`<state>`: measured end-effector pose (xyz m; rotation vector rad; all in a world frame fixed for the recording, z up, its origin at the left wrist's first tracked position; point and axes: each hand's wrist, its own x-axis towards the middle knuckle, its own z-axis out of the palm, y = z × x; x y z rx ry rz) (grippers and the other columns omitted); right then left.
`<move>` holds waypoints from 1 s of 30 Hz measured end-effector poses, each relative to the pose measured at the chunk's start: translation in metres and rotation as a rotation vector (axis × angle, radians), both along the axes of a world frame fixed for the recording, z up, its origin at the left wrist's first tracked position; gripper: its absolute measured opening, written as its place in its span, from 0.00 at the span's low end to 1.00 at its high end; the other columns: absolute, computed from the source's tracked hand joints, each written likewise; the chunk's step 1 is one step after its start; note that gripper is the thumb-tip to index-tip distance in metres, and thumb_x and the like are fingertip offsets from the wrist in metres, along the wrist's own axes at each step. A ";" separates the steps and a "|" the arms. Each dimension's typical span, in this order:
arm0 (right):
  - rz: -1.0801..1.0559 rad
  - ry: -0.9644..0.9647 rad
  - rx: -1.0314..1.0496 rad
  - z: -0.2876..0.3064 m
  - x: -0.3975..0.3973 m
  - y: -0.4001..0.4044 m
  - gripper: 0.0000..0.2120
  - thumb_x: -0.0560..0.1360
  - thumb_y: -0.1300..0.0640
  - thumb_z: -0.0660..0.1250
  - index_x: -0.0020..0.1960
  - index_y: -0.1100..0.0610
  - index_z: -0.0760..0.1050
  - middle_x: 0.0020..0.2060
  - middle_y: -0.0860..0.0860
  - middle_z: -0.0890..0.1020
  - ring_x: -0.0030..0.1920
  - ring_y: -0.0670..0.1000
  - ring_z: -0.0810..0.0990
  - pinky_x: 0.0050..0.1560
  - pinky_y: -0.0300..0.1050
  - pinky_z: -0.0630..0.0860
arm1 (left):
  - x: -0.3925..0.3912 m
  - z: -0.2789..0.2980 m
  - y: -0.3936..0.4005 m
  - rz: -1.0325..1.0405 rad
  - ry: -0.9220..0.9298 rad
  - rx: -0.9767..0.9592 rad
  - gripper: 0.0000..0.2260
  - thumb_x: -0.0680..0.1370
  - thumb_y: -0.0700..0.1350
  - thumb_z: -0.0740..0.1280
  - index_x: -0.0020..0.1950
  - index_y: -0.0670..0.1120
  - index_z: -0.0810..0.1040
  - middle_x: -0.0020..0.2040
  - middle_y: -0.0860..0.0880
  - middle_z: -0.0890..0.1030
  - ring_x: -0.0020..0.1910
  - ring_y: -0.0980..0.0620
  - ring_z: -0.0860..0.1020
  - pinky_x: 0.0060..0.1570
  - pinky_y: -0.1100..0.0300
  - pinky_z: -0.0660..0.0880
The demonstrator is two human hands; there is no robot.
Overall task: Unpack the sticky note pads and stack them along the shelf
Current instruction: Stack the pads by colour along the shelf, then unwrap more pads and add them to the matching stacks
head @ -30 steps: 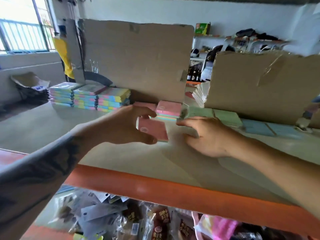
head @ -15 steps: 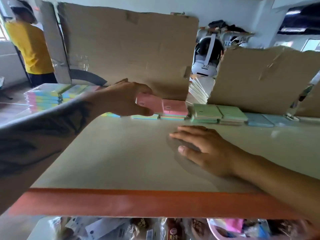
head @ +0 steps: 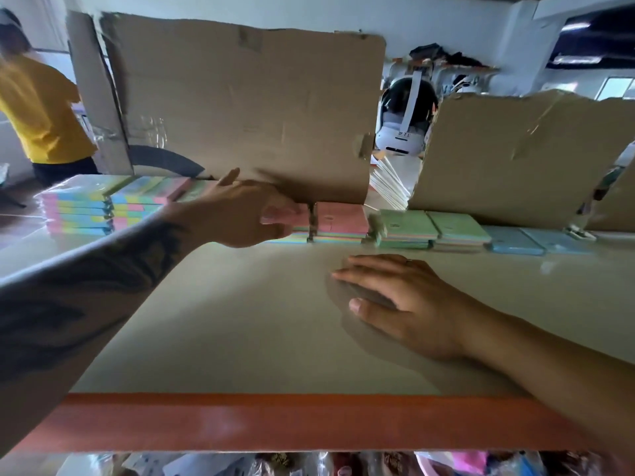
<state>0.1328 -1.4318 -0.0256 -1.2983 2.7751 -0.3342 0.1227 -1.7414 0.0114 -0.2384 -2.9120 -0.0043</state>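
Observation:
A row of sticky note pads runs along the back of the beige shelf [head: 240, 321]: a pink-topped stack [head: 342, 219], green-topped stacks [head: 409, 225], then blue pads [head: 515, 240]. My left hand [head: 240, 214] is at the row's left end, its fingers closed on a pink pad [head: 292, 214] that rests on a stack beside the pink-topped one. My right hand [head: 409, 300] lies flat, palm down, on the shelf in front of the green stacks, holding nothing. Wrapped multicolour packs [head: 86, 204] sit at the far left.
Two cardboard sheets [head: 247, 108] [head: 515, 156] stand behind the row. The shelf has an orange front edge [head: 275, 420], with packaged goods below it. A person in a yellow top [head: 37, 108] stands at the far left. A white headset [head: 402, 132] shows through the gap.
My left hand carried the pink pad from mid-shelf back to the row and set it on the left stack. My right hand drew away from the green pads and flattened on the shelf.

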 end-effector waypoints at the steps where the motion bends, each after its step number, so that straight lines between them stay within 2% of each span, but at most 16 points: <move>1: -0.002 0.004 0.002 0.000 0.001 0.000 0.32 0.75 0.29 0.46 0.78 0.33 0.60 0.79 0.35 0.59 0.79 0.37 0.52 0.78 0.47 0.52 | 0.002 -0.002 0.001 -0.004 0.027 -0.031 0.22 0.79 0.65 0.61 0.73 0.65 0.70 0.71 0.62 0.74 0.73 0.53 0.69 0.77 0.39 0.51; 6: -0.007 0.014 0.005 0.001 0.001 -0.001 0.30 0.77 0.33 0.50 0.78 0.34 0.62 0.79 0.36 0.60 0.78 0.37 0.53 0.78 0.46 0.53 | 0.016 -0.009 0.011 -0.007 0.085 -0.160 0.23 0.80 0.62 0.62 0.75 0.62 0.68 0.72 0.60 0.73 0.76 0.54 0.66 0.78 0.40 0.50; 10: -0.002 0.018 -0.001 0.001 0.001 -0.001 0.32 0.75 0.30 0.48 0.78 0.34 0.62 0.79 0.38 0.62 0.79 0.39 0.55 0.78 0.49 0.54 | 0.019 -0.007 0.014 0.008 0.052 -0.164 0.23 0.80 0.63 0.62 0.75 0.63 0.67 0.73 0.59 0.72 0.76 0.54 0.65 0.78 0.38 0.49; 15: -0.009 0.013 0.027 0.003 0.003 -0.002 0.30 0.77 0.34 0.49 0.78 0.35 0.61 0.80 0.38 0.60 0.79 0.40 0.53 0.78 0.47 0.53 | 0.019 -0.007 0.015 -0.010 0.051 -0.171 0.25 0.79 0.65 0.62 0.75 0.63 0.67 0.75 0.58 0.70 0.75 0.53 0.65 0.76 0.37 0.51; 18: -0.011 0.002 0.094 0.006 0.005 -0.003 0.32 0.76 0.33 0.46 0.80 0.33 0.56 0.81 0.38 0.55 0.80 0.40 0.49 0.78 0.44 0.48 | 0.023 -0.011 0.018 0.018 0.032 -0.204 0.33 0.77 0.70 0.57 0.79 0.59 0.58 0.78 0.53 0.65 0.79 0.50 0.58 0.77 0.39 0.47; 20: -0.012 -0.015 0.133 0.007 0.007 -0.003 0.32 0.76 0.32 0.43 0.80 0.32 0.52 0.82 0.38 0.51 0.80 0.39 0.46 0.78 0.43 0.45 | 0.026 -0.013 0.022 -0.010 0.028 -0.213 0.34 0.75 0.73 0.52 0.79 0.61 0.54 0.78 0.53 0.63 0.79 0.49 0.56 0.77 0.41 0.47; 22: -0.015 -0.018 0.140 0.006 0.006 -0.003 0.33 0.76 0.31 0.42 0.80 0.31 0.50 0.82 0.37 0.50 0.81 0.40 0.45 0.79 0.46 0.45 | 0.028 -0.014 0.027 -0.014 0.005 -0.210 0.36 0.72 0.75 0.44 0.78 0.62 0.52 0.79 0.54 0.61 0.79 0.48 0.54 0.77 0.41 0.46; 24: -0.015 -0.019 0.138 0.005 0.004 -0.003 0.33 0.76 0.30 0.43 0.80 0.32 0.50 0.82 0.38 0.50 0.81 0.41 0.45 0.80 0.48 0.45 | 0.030 -0.009 0.035 -0.033 0.006 -0.217 0.38 0.70 0.75 0.40 0.77 0.62 0.55 0.79 0.55 0.61 0.79 0.49 0.55 0.77 0.41 0.47; 27: -0.026 -0.035 0.141 0.007 0.000 0.002 0.29 0.81 0.30 0.47 0.81 0.33 0.51 0.83 0.39 0.49 0.81 0.42 0.45 0.81 0.51 0.45 | 0.036 -0.002 0.051 -0.059 0.032 -0.203 0.40 0.71 0.75 0.38 0.79 0.62 0.59 0.78 0.56 0.63 0.78 0.51 0.57 0.76 0.49 0.46; 30: -0.072 -0.060 0.131 0.016 -0.005 0.027 0.30 0.80 0.30 0.50 0.81 0.33 0.51 0.83 0.41 0.48 0.82 0.43 0.45 0.80 0.52 0.46 | 0.046 0.008 0.081 -0.096 0.054 -0.166 0.40 0.73 0.74 0.38 0.79 0.60 0.63 0.76 0.55 0.69 0.77 0.51 0.61 0.73 0.59 0.47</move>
